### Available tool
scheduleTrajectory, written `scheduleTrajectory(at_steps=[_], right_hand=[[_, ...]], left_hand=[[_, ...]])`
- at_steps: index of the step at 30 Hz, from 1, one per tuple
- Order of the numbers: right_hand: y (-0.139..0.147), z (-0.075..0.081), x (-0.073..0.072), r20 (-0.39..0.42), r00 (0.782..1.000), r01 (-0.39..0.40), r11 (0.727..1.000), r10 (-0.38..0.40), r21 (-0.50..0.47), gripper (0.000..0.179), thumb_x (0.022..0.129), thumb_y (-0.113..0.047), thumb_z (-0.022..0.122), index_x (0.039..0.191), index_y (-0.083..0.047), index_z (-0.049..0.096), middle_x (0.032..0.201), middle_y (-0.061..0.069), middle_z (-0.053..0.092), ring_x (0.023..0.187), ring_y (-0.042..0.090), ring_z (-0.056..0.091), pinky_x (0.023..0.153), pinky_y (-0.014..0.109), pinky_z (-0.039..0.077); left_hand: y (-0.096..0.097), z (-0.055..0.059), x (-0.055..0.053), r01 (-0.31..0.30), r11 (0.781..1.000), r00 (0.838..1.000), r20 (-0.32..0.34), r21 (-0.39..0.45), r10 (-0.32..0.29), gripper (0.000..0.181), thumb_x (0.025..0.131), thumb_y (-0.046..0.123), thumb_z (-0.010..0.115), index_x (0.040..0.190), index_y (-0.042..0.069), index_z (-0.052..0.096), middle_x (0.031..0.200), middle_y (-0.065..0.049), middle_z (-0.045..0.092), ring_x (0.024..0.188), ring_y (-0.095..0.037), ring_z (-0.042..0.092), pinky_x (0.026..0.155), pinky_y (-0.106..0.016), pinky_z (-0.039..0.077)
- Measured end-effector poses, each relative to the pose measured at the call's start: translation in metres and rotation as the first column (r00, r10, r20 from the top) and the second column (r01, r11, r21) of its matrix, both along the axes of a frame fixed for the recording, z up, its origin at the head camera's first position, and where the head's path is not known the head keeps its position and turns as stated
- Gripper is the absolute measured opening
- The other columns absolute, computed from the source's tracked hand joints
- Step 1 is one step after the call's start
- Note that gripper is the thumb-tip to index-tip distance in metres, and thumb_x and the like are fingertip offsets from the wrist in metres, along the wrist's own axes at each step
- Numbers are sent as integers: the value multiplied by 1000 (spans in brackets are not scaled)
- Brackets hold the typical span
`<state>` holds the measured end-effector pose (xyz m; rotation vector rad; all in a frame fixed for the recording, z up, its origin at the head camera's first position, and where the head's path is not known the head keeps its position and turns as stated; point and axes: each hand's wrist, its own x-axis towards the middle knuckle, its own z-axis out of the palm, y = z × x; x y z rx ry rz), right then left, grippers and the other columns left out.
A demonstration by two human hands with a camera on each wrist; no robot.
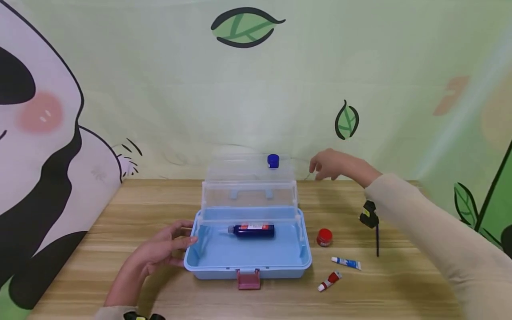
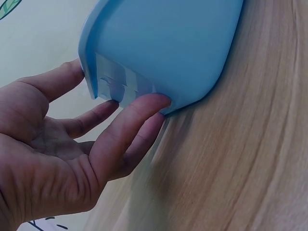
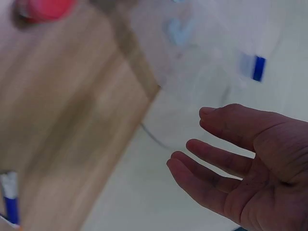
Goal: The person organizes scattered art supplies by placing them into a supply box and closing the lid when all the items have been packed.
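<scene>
A light-blue storage box (image 1: 248, 255) with its clear lid (image 1: 248, 191) raised stands on the table. Inside lies a dark blue bottle (image 1: 254, 230) on its side, nozzle to the left. My left hand (image 1: 162, 246) is at the box's left end; in the left wrist view its spread fingers (image 2: 91, 118) touch the end wall and rim. Beyond the box's right back corner, my right hand (image 1: 330, 164) hangs in the air with loosely bent fingers, holding nothing. A small blue jar (image 1: 273, 161) overlaps the upper lid in the head view.
Right of the box are a red jar (image 1: 324, 237), a blue-and-white paint tube (image 1: 346, 263) and a red-and-white tube (image 1: 330, 281). A thin dark stick (image 1: 377, 242) lies farther right, partly behind the wrist camera (image 1: 369, 214). A printed cloth backdrop (image 1: 160, 89) rises behind the table.
</scene>
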<state>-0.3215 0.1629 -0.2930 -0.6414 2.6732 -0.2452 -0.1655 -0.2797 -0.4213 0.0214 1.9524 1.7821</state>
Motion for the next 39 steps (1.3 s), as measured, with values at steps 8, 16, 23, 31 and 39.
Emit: scheduleTrajectory(at_steps=[8, 16, 23, 31, 39], right_hand=[[18, -49, 48, -42, 985, -167, 986, 165, -27, 24, 92, -9, 72, 115, -2, 71, 114, 16, 69, 106, 33, 65, 89, 44, 58], [21, -64, 80, -18, 983, -185, 975, 184, -124, 22, 92, -8, 72, 114, -4, 72, 114, 12, 72, 95, 25, 68, 84, 38, 60], [22, -74, 100, -21, 979, -202, 968, 201, -152, 21, 90, -16, 76, 109, -8, 73, 106, 2, 71, 87, 14, 63, 74, 27, 56], [20, -99, 113, -131, 971, -220, 963, 201, -157, 19, 83, -7, 82, 98, -13, 71, 95, -3, 67, 89, 15, 61, 76, 32, 59], [18, -112, 118, -205, 955, -256, 944, 213, -211, 19, 81, 0, 81, 96, -9, 73, 92, 0, 70, 85, 13, 64, 74, 28, 59]], left_hand=[[2, 2, -1, 18, 1000, 1000, -13, 9, -18, 69, 100, 21, 66, 151, -3, 26, 149, -31, 32, 108, -30, 60, 81, -50, 61], [4, 4, -2, 1, 1000, 1000, -8, -3, -1, 65, 101, 19, 65, 150, -1, 29, 148, -30, 33, 108, -31, 60, 81, -51, 61], [5, 6, -3, 1, 1000, 1000, -12, -5, -1, 67, 100, 20, 65, 151, -1, 28, 148, -30, 33, 106, -30, 61, 81, -50, 61], [4, 5, -4, 5, 1000, 1000, -11, -10, -5, 70, 100, 22, 66, 152, -2, 27, 149, -31, 32, 109, -32, 59, 81, -51, 61], [0, 3, 1, 5, 1000, 1000, -8, -22, -5, 68, 100, 22, 66, 151, -2, 28, 148, -30, 32, 111, -32, 58, 81, -51, 61]])
